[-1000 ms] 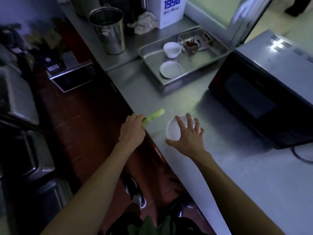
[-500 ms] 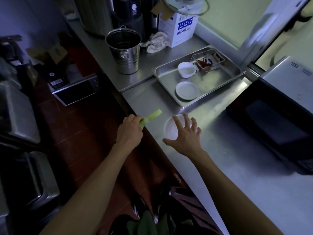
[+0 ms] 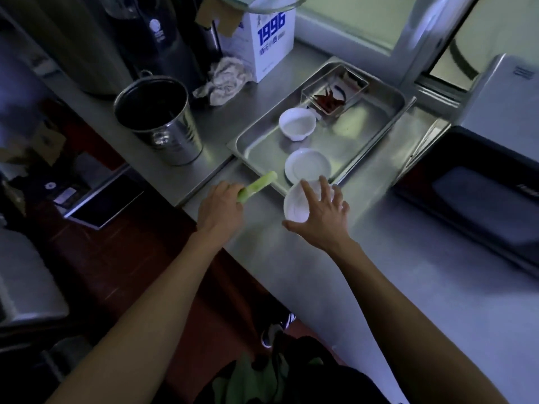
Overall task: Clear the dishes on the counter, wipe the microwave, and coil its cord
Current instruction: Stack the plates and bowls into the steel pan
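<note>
My right hand (image 3: 322, 217) grips a small white bowl (image 3: 296, 205) and holds it tilted just above the steel counter (image 3: 379, 272), at the near edge of a metal tray (image 3: 376, 118). My left hand (image 3: 220, 209) grips a pale green vegetable stalk (image 3: 258, 184) that points toward the tray. In the tray lie a white saucer (image 3: 307, 166), a white bowl (image 3: 297, 123) and a small square dish with red chilies (image 3: 332, 97). The black microwave (image 3: 481, 196) stands at the right.
A steel bucket (image 3: 159, 121) stands left of the tray. Behind it lie a crumpled cloth (image 3: 224, 80) and a white carton marked 1996 (image 3: 262, 36). The counter's front edge runs diagonally below my hands, with red floor beneath.
My right hand has lifted the white bowl off the counter and tilted it, carrying it toward the tray. My left hand moved the same way with the stalk. The view shifted left.
</note>
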### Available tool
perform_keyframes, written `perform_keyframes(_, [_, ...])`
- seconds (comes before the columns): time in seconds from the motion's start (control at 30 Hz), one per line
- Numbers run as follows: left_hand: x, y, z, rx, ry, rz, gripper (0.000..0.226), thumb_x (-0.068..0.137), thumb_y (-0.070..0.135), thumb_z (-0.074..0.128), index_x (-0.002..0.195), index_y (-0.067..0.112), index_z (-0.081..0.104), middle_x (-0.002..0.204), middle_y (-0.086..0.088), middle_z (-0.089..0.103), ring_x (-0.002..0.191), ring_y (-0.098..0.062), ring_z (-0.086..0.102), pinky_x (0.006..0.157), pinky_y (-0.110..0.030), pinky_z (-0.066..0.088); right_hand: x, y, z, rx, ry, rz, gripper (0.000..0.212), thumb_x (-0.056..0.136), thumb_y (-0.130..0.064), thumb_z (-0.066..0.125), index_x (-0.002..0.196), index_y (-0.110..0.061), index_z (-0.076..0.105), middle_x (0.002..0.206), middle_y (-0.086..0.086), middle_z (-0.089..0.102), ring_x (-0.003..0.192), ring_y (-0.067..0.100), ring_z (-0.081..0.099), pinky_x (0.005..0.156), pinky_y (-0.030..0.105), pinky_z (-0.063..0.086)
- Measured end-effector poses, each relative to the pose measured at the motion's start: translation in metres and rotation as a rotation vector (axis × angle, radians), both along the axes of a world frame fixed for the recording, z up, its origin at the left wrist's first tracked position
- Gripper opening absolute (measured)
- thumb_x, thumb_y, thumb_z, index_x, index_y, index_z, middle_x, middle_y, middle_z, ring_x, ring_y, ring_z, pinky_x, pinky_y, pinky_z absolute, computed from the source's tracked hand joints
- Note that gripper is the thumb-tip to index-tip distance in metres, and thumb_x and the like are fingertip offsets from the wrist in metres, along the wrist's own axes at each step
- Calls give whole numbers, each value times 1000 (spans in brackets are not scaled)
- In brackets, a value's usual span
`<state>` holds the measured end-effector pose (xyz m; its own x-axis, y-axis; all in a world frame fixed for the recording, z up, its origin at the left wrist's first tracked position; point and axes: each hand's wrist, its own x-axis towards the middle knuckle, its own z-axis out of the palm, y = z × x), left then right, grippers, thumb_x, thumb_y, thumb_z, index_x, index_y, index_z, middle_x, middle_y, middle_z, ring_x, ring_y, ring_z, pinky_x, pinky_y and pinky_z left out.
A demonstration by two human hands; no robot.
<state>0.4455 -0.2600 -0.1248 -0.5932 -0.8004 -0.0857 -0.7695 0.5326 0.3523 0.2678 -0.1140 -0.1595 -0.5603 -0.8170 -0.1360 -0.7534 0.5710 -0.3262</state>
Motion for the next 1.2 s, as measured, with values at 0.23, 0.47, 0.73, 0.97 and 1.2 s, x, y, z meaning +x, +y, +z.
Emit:
perform_keyframes(0.23, [-52,-49,9,-57,18,-89,29,93,14,57,122,20,59,113,-8,57,106,-31,51,82,-45,44,-37,-30,6,-8,-5,-51,105,67,-73,68,153,-38,17,164,4,3,146,43,7,110,59,26])
perform_keyframes(0.47, [-96,-89,7,-44,45,-147,28,92,10,58,119,14,61,115,-11,59,108,-36,54,86,-52,48,-59,-62,-2,-24,31,-90,105,67,-73,69,153,-36,20,164,6,6,146,44,12,110,60,25])
perform_keyframes(0.73, [-132,-150,-7,25,96,-276,35,90,11,60,124,14,61,118,-13,58,111,-37,53,89,-51,47,-69,-109,-30,82,26,-167,110,66,-78,65,154,-38,13,165,6,3,147,44,10,112,65,24])
perform_keyframes(0.97, [-159,-198,-21,64,94,-441,38,87,9,61,125,13,61,115,-13,59,110,-37,51,87,-51,47,-73,-145,-56,207,-48,-287,111,70,-78,64,156,-40,3,166,2,-8,150,41,0,114,64,20])
perform_keyframes(1.2, [-174,-217,-39,90,85,-560,37,85,11,64,122,16,60,113,-10,57,109,-34,52,82,-49,50,-74,-163,-73,292,-130,-391,108,73,-77,61,157,-39,4,167,2,-11,151,40,-6,117,64,14])
